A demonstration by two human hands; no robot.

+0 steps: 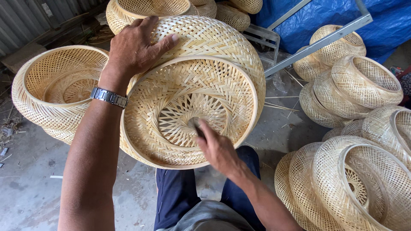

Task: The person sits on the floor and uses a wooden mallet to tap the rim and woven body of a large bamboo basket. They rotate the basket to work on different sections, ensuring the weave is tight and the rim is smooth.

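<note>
Head view: right hand [218, 149] fingers pinch a small dark tool inside the pale woven bamboo basket [192, 90] on the lap, left hand [137, 47] fingers spread over its outer wall; a slip could snap thin strips.

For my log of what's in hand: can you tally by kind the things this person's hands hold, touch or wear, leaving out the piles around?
Round pale woven bamboo basket, under the left hand: 1
Silver metal wristwatch: 1
Small dark item at the right hand, too blurred to name: 1
Total: 3
</note>
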